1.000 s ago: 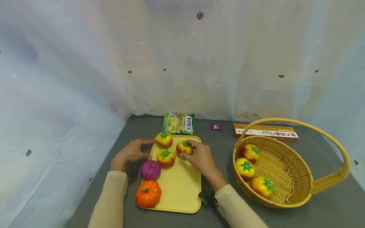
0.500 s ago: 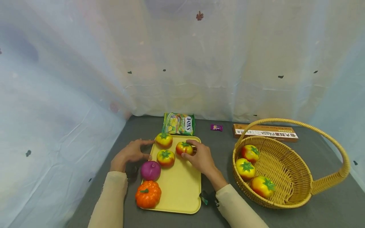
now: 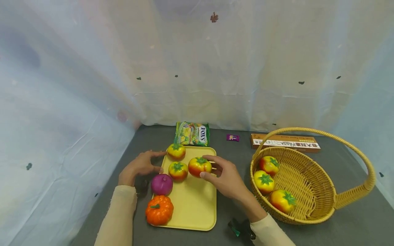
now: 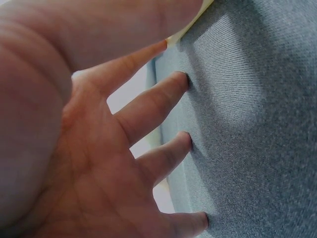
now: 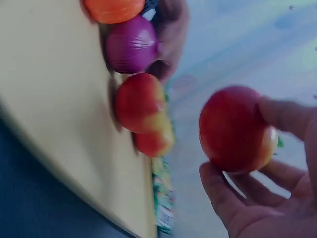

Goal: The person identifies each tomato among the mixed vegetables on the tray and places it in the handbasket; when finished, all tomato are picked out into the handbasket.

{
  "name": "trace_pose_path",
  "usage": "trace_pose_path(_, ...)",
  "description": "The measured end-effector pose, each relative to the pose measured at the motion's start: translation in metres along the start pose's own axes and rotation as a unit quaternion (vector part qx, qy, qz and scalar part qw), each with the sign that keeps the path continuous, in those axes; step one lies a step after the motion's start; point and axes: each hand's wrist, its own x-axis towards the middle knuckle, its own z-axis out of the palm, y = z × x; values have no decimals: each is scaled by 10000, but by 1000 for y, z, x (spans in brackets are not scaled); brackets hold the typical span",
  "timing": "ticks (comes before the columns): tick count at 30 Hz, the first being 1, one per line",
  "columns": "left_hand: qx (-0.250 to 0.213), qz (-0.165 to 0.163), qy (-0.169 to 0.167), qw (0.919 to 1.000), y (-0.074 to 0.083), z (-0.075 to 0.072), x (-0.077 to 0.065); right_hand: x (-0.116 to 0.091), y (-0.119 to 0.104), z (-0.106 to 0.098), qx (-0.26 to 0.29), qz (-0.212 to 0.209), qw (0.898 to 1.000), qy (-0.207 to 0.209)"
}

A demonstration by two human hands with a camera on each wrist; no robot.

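Observation:
My right hand holds a red-and-yellow toy tomato between thumb and fingers; the right wrist view has this tomato raised off the yellow tray. On the tray's left side sit two similar tomatoes, one nearer and one farther. A purple onion and an orange pumpkin lie along the same edge. My left hand is spread at the tray's left rim, thumb and forefinger against it. The left wrist view shows its other fingertips resting on the grey tabletop.
A wicker basket with a tall handle stands at the right, three tomatoes inside. Behind it lies a brown pasta box. A green candy bag and a small purple packet lie at the back, before a pale curtain.
My right hand has lifted the tomato off the tray, its forearm shifting to the right. My left hand stays at the rim.

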Motion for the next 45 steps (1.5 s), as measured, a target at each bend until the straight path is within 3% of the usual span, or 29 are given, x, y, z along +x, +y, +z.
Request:
trace_pose_path(5,-20,93,10,10000,0,1,0,-33,-7,-35,-16,-244,9994,-227)
trace_pose_path(10,-20,135,24,9999,0,1,-1,-75,-3,-83,-98,-170,9997,-157)
trace_pose_path(15,-32,102,3,9999,-1,0,-2,-120,2,-138,-830,-231,9962,148)
trace_pose_path(19,-36,94,17,9999,-4,-1,-4,-150,13,-179,-1776,296,9831,319)
trace_pose_path(24,-52,38,16,10000,-5,-1,-4,-175,33,-213,-2817,1103,9525,344)
trace_pose_path(29,-11,63,44,10000,-4,-2,-5,-182,37,-227,-3609,1274,9238,105)
trace_pose_path(33,-26,82,38,10000,-3,-1,-4,-178,36,-228,-3887,1358,9113,-43)
trace_pose_path(38,-40,49,27,10000,-2,-1,-2,-172,35,-224,-3720,1425,9170,-218)
trace_pose_path(45,-71,37,9,10000,0,-1,0,-166,39,-216,-3030,1466,9407,-420)
